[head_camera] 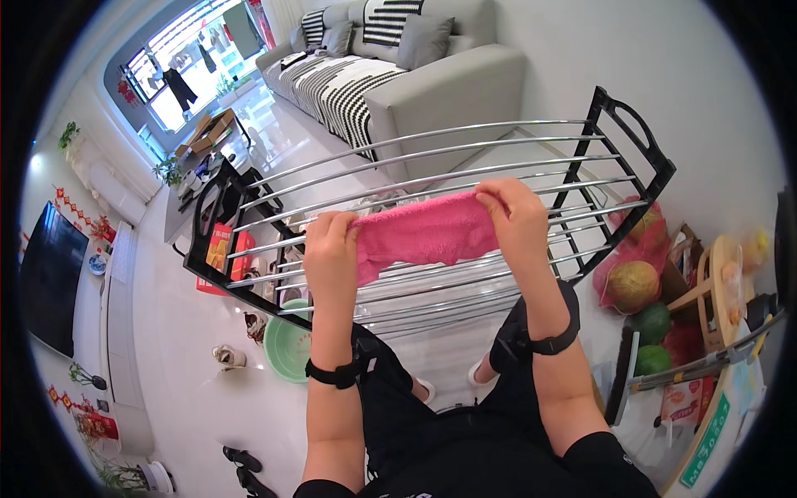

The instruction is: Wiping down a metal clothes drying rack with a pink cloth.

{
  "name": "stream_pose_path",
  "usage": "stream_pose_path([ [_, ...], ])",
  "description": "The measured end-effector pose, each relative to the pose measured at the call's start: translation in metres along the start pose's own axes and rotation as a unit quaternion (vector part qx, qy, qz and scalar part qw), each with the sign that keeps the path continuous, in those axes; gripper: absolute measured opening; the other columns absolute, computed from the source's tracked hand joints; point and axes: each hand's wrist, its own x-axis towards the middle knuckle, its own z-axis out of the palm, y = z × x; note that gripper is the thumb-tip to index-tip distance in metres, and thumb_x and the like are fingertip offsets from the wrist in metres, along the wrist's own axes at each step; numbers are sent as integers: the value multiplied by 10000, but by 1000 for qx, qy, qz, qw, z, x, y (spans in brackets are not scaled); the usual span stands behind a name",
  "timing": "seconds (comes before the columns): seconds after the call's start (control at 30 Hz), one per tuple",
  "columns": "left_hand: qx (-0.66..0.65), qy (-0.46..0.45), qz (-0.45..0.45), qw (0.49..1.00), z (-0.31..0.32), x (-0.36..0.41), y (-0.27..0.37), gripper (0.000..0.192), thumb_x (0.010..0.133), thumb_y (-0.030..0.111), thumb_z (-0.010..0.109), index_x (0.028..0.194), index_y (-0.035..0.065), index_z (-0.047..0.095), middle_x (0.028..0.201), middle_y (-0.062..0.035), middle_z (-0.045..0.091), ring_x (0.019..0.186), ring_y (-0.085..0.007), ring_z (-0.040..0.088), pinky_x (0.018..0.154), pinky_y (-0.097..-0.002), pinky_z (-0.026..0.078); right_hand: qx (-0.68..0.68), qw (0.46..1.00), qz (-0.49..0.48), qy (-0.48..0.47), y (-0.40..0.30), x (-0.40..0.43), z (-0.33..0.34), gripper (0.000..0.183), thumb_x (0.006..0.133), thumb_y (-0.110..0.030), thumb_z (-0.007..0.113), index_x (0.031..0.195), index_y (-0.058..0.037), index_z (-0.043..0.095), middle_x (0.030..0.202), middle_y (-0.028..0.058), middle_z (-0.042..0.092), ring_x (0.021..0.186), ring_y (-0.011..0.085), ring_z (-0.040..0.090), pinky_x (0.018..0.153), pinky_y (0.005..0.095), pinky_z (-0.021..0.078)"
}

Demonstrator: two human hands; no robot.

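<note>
A pink cloth (429, 233), soft and towel-like, is stretched between my two hands over a shoe rack of chrome bars (436, 131) with black end frames. My left hand (331, 249) pinches its left end, and my right hand (514, 215) grips the upper right corner between thumb and fingers. The cloth's lower edge hangs unevenly across the bars; whether it touches them I cannot tell. Lower tiers of bars show beneath it, partly hidden by the cloth and my forearms.
A green basin (289, 348) and a sneaker (228, 357) are on the floor at left, black slippers (243, 459) nearer. Netted melons (632, 286), a wooden stool (707, 292) and a broom (624, 376) stand at right. A grey sofa (445, 93) lies beyond the rack.
</note>
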Motion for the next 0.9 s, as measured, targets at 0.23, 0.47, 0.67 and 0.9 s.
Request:
stream_pose_path([
  [0.23, 91, 19, 123, 988, 9, -19, 16, 297, 733, 70, 682, 1023, 61, 618, 994, -41, 598, 942, -267, 555, 810, -411, 448, -116, 975, -183, -38, -1, -25, 7, 190, 744, -74, 686, 933, -85, 662, 929, 60, 644, 872, 264, 599, 778, 398, 444],
  [0.47, 104, -88, 175, 975, 23, -30, 24, 303, 748, 151, 678, 1035, 77, 614, 903, -28, 592, 902, -237, 555, 783, -378, 429, -131, 957, -222, -136, 4, -39, 17, 274, 741, -115, 639, 1013, -130, 671, 916, -6, 653, 848, 178, 605, 827, 368, 421],
  [0.67, 25, -87, 221, 971, 72, -29, 66, 346, 735, 123, 663, 1073, 67, 612, 914, -40, 609, 867, -223, 568, 765, -364, 433, -224, 951, -182, -112, 40, -33, -36, 282, 753, -103, 611, 1018, -175, 677, 956, -23, 656, 905, 172, 604, 985, 480, 375],
  [0.9, 29, -51, 265, 962, 130, -34, 140, 502, 755, 101, 581, 1251, 56, 522, 1089, -47, 560, 942, -218, 525, 831, -402, 404, -342, 927, -147, -42, 88, -27, -109, 335, 717, -70, 667, 1045, -137, 660, 1021, 24, 630, 1031, 232, 573, 1019, 534, 347],
])
